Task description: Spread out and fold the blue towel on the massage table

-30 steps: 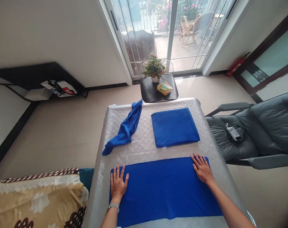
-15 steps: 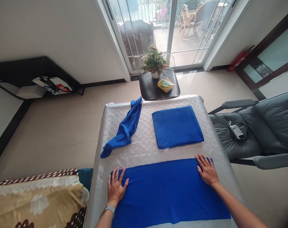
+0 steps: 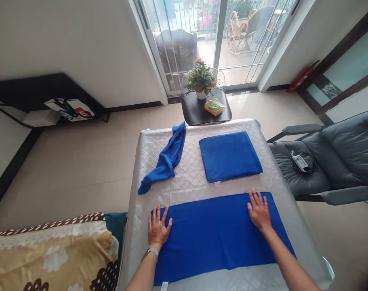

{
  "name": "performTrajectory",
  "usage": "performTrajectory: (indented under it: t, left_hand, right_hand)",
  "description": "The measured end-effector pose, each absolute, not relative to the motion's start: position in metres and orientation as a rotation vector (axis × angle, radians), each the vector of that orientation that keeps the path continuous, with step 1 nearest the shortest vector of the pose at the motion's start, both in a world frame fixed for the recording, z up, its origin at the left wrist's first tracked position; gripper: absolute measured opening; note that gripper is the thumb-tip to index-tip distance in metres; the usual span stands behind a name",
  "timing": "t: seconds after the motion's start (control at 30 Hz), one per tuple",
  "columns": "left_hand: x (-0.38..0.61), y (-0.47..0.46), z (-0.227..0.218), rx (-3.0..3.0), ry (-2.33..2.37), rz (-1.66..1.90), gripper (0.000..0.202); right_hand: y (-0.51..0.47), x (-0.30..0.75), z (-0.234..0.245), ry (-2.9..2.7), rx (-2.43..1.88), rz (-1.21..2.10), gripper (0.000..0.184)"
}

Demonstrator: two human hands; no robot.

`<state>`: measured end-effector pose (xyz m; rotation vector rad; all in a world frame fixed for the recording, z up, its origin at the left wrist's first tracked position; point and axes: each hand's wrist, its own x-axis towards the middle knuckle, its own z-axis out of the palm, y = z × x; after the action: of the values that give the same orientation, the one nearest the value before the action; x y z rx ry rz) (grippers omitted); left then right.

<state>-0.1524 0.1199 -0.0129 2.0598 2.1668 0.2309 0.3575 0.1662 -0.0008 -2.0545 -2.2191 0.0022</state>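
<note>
A long blue towel (image 3: 214,234) lies spread flat across the near part of a silver quilted table (image 3: 190,182). My left hand (image 3: 158,227) lies flat with fingers apart on the towel's far left corner. My right hand (image 3: 259,210) rests open on its far right part, a little in from the edge. Behind them a folded blue towel (image 3: 230,156) lies square on the table's right side. A crumpled blue towel (image 3: 168,159) trails along the far left.
A small black table (image 3: 205,114) beyond holds a potted plant (image 3: 200,79) and a yellow packet (image 3: 214,106). A grey recliner (image 3: 329,157) with a remote stands right. A patterned cushion (image 3: 50,254) lies at lower left. Glass doors open onto a balcony.
My right hand has slid leftward, inward from the towel's right corner. The left hand stays on the left corner. The view has shifted slightly.
</note>
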Motion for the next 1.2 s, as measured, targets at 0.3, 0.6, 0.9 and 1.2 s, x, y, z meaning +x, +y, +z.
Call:
performTrajectory:
  t: [0.3,0.6,0.9,1.2]
  left_hand:
    - [-0.155,0.118,-0.018,2.088,2.166,0.225,0.057]
    - [-0.155,0.119,-0.017,2.083,2.14,0.274,0.059]
    - [-0.155,0.12,-0.018,2.1,2.158,0.253,0.057]
    - [-0.157,0.122,-0.022,2.097,2.192,0.165,0.056]
  right_hand:
    - [0.142,0.172,0.002,-2.48,-1.636,0.26,0.067]
    - [0.154,0.35,-0.009,-2.353,-2.06,0.157,0.062]
    - [0.16,0.427,-0.021,-2.204,-2.184,0.048,0.066]
    - [0.16,0.425,-0.025,-2.139,-2.183,0.057,0.072]
